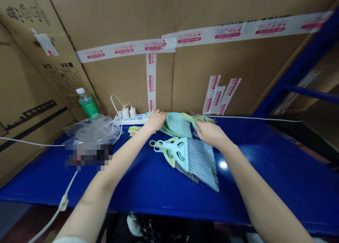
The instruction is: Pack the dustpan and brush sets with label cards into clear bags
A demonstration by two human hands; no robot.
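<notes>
My left hand (156, 120) lies with bent fingers over the handle end of a light blue dustpan (180, 123), which rests on a pale green one (167, 130). My right hand (210, 132) is closed on a pale green hand brush (191, 119), its handle pointing left and clear plastic around its far end. Most of that brush is hidden behind the fingers. Nearer to me, a light blue hand brush (182, 153) with grey-blue bristles lies over a pale green brush (169, 157), bristles toward the right.
Crumpled clear plastic (92, 130) and a bottle of green liquid (88, 104) are at the left. A white power strip (134, 119) with chargers stands at the back, near small printed cards (134, 130). Large cardboard boxes (122, 80) wall the blue table (265, 165); a blue post (280, 70) rises right.
</notes>
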